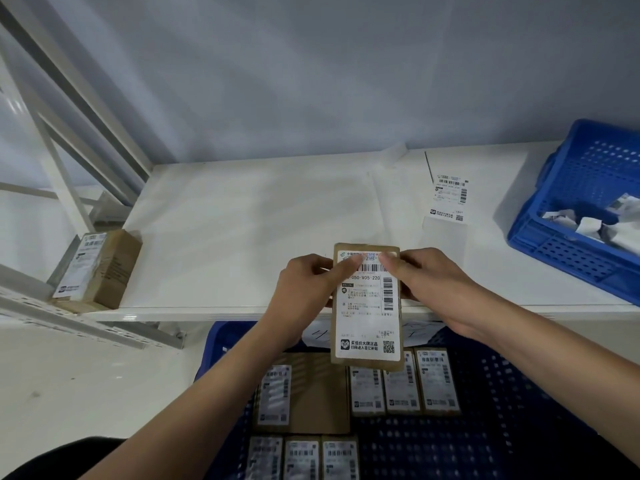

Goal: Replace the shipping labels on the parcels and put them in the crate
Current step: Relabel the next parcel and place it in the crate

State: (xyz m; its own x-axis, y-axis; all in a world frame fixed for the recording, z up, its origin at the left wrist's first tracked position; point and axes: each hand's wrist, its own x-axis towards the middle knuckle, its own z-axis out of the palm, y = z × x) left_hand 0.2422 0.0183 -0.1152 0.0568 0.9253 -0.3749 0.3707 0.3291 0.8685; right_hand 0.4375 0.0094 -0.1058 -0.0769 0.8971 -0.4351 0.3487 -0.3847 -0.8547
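I hold a brown cardboard parcel (367, 364) upright in front of me, above the table's front edge. A white shipping label (369, 306) covers most of its face. My left hand (304, 289) grips the parcel's left side with the thumb pressing on the label's top. My right hand (429, 282) grips the right side, its thumb also on the label's top edge. Below, a blue crate (502, 410) holds several labelled parcels (403, 386) lying flat.
A strip of labels (448, 199) lies on the white table (242, 230) at the back right. A second blue crate (588, 188) at the right holds crumpled label scraps. Two labelled parcels (97, 268) are stacked at the table's left, beside a white shelf frame (69, 133).
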